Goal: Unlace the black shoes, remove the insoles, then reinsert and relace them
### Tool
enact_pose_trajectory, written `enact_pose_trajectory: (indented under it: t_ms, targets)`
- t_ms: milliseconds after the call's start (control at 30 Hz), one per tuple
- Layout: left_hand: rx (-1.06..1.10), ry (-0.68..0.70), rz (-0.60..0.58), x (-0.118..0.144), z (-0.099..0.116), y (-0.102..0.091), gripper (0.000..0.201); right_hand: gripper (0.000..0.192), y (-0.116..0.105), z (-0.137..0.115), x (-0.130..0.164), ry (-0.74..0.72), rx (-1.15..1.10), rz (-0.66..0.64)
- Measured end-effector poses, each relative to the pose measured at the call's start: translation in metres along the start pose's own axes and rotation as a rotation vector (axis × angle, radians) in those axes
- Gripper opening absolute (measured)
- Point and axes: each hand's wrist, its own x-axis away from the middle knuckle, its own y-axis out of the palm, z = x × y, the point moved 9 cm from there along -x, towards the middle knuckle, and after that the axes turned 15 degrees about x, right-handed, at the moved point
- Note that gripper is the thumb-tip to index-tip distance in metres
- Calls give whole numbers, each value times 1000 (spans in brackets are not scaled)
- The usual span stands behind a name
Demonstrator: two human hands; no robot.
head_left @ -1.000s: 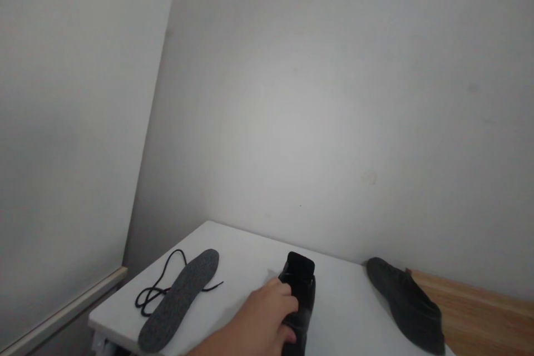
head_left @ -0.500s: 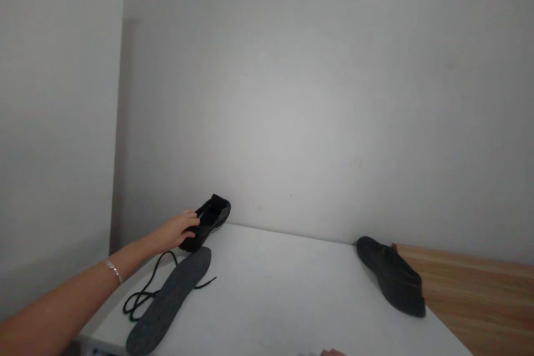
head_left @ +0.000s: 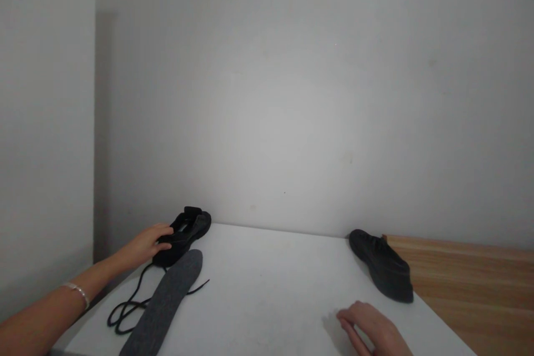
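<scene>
left hand (head_left: 148, 242) grips the black shoe (head_left: 183, 233) at the far left of the counter (head_left: 271, 283) (insole (head_left: 164, 303) just beside). right hand (head_left: 373, 331) rests flat on the counter, fingers loosely spread.

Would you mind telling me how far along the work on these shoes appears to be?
Done, it seems: the lace and grey insole lie loose on the white table. In hand: the left hand grips the black shoe at the far left corner. Left: the second shoe sits untouched at the table's right edge; the right hand rests flat, holding nothing.
</scene>
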Motion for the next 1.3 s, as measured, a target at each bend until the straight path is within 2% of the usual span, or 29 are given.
enact_pose_trajectory:
  t_ms: [100,200,267,333,400,467,533,600,667,733,800,867,933,1000,1100,1200,1300]
  targets:
    - [-1,-23,-6,0,-5,1,24,21,0,48,-2,125,165,39]
    - [-57,-15,-29,-1,-6,6,27,36,3,107,2,378,383,91]
    - [-116,9,-21,-3,-3,10,35,44,12,138,7,490,486,46]
    - [-170,50,29,-6,9,13,43,41,26,154,8,484,547,-51]
    - [-190,115,86,-9,33,19,44,36,38,165,8,434,589,-151]
    - [-165,197,71,-9,66,34,38,39,42,179,8,446,628,-224]
    - [-106,276,6,-6,105,56,34,40,43,196,7,507,633,-295]
    - [-47,349,-85,0,142,81,29,31,47,209,3,548,566,-379]
    - [20,400,-181,8,173,106,24,23,49,208,-10,549,448,-412]
    - [86,424,-268,14,196,130,23,21,45,190,-30,528,339,-356]
    - [147,433,-336,15,212,153,23,21,37,155,-54,479,260,-265]
    - [232,414,-346,9,222,172,23,22,29,102,-78,344,185,-139]
    - [367,363,-287,-5,225,185,23,22,22,42,-94,179,117,-21]
    - [523,299,-185,-22,221,196,26,22,22,-14,-102,51,65,50]
    - [755,192,-85,-42,202,212,31,20,26,-77,-109,-42,39,99]
    - [962,126,-166,-50,183,230,33,20,27,-114,-118,-94,-15,128]
    - [994,157,-209,-48,172,228,34,18,20,-130,-128,-210,-153,136]
